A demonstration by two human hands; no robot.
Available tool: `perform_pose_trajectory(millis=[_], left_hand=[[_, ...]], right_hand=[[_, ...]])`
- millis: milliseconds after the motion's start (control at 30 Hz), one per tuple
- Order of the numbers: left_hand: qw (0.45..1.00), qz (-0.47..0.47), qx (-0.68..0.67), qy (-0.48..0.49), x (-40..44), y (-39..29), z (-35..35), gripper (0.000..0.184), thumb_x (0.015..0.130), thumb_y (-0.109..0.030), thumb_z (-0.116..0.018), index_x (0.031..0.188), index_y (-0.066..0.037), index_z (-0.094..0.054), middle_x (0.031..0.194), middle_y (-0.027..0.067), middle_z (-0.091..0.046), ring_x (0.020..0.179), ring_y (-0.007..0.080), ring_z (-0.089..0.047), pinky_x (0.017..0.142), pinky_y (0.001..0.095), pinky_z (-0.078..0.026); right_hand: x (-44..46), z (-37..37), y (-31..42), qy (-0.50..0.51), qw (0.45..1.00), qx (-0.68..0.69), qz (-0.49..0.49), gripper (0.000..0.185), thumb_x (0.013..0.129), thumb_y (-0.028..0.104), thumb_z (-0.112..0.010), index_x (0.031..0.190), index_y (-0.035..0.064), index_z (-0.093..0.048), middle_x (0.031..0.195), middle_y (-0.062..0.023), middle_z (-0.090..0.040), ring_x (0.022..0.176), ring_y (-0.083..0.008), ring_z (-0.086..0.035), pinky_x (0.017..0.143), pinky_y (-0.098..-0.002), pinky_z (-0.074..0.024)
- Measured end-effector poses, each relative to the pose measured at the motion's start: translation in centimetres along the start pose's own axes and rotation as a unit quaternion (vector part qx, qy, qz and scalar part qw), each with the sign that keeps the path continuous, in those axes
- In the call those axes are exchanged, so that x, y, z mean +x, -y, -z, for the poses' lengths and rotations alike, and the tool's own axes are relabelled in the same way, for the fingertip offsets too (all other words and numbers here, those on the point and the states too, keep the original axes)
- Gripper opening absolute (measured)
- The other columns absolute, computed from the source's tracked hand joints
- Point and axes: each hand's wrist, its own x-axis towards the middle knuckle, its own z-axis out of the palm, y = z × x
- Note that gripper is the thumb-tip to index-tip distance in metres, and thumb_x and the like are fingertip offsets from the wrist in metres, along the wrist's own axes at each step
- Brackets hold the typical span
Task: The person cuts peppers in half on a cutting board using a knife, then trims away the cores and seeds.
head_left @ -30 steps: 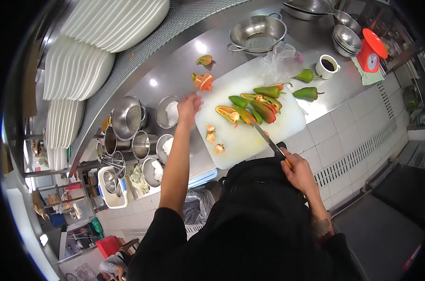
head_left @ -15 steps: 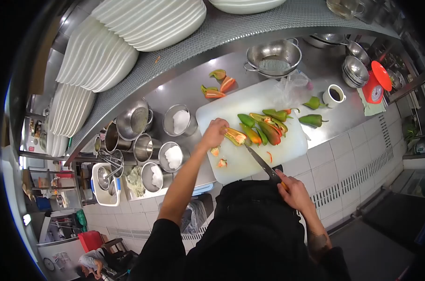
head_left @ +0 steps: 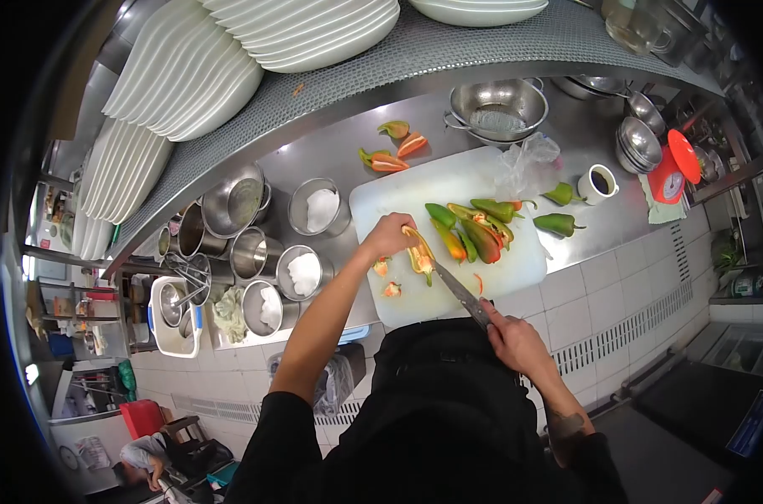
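My left hand (head_left: pixel 389 236) is closed on a halved pepper (head_left: pixel 419 254), its cut side facing up over the white cutting board (head_left: pixel 390 202). In my right hand (head_left: pixel 516 340) is a knife (head_left: pixel 461 294), its tip at the lower part of that half. Several green and orange-red peppers (head_left: pixel 474 228), some of them cut, lie in a pile to the right of the held half. Pepper scraps (head_left: pixel 392 290) sit near the board's left edge. A thin red strip (head_left: pixel 480 283) lies beside the blade.
Pepper pieces (head_left: pixel 387 160) lie behind the board. A colander (head_left: pixel 499 109), plastic bag (head_left: pixel 528 164), white cup (head_left: pixel 598 184) and red scale (head_left: pixel 673 172) stand at the back and right. Metal pots (head_left: pixel 255 252) fill the left. Stacked plates (head_left: pixel 188 76) sit on the overhead shelf. A person (head_left: pixel 142 458) is at lower left.
My left hand has turned the pepper half so that it points more toward me. The knife has shifted left with my right hand, its tip now against the half.
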Motion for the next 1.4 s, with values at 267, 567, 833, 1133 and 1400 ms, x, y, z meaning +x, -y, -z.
perform_pose_trajectory(millis=[267, 567, 833, 1133, 1400], left_hand=[[0.976, -0.113, 0.158, -0.099, -4.0, -5.3, -2.2, 0.021, 0.083, -0.011, -0.073, 0.098, -0.002, -0.062, 0.097, 0.0206, -0.065, 0.09, 0.0423, -0.065, 0.077, 0.0486, -0.052], [0.968, -0.074, 0.217, -0.097, -4.7, -4.7, -4.3, 0.022, 0.091, -0.01, -0.063, 0.108, -0.001, -0.053, 0.105, 0.0206, -0.059, 0.086, 0.0455, -0.066, 0.075, 0.0532, -0.054], [0.957, -0.102, 0.252, -0.1, -4.1, -4.9, -5.0, 0.023, 0.089, -0.004, -0.055, 0.113, -0.002, -0.056, 0.107, 0.0213, -0.057, 0.085, 0.0443, -0.067, 0.075, 0.0523, -0.056], [0.957, -0.094, 0.254, -0.101, -3.8, -4.0, -5.1, 0.021, 0.091, -0.009, -0.06, 0.111, -0.006, -0.056, 0.103, 0.0189, -0.057, 0.086, 0.0431, -0.067, 0.075, 0.0527, -0.055], [0.973, -0.089, 0.148, -0.156, -2.8, -1.6, -4.7, 0.018, 0.087, -0.012, -0.07, 0.093, -0.004, -0.054, 0.092, 0.0174, -0.057, 0.084, 0.0413, -0.06, 0.073, 0.0501, -0.048]], right_hand=[[-0.1, 2.2, 0.9, 0.007, 0.997, -0.075, -0.004, 0.056, 0.095, 0.019, -0.056, 0.15, 0.0217, -0.044, 0.081, -0.0199, -0.066, 0.071, -0.0415, -0.067, 0.069, -0.0519, -0.0562], [-0.6, 2.6, 0.7, 0.002, 0.99, -0.141, -0.017, 0.054, 0.094, 0.019, -0.058, 0.148, 0.0234, -0.049, 0.077, -0.0182, -0.065, 0.066, -0.0401, -0.066, 0.064, -0.0513, -0.0564], [-0.6, 2.9, 0.9, 0.001, 0.986, -0.167, -0.022, 0.055, 0.095, 0.019, -0.057, 0.149, 0.0245, -0.047, 0.078, -0.018, -0.064, 0.066, -0.0388, -0.067, 0.063, -0.0504, -0.0567], [-1.2, 1.1, -0.8, 0.001, 0.993, -0.109, -0.035, 0.055, 0.092, 0.014, -0.059, 0.146, 0.0229, -0.051, 0.075, -0.0185, -0.064, 0.067, -0.0412, -0.065, 0.066, -0.0519, -0.0547], [1.0, -1.5, -2.2, -0.026, 1.0, 0.001, 0.016, 0.054, 0.091, 0.012, -0.059, 0.145, 0.015, -0.051, 0.08, -0.0233, -0.067, 0.072, -0.0415, -0.066, 0.071, -0.0515, -0.0532]])
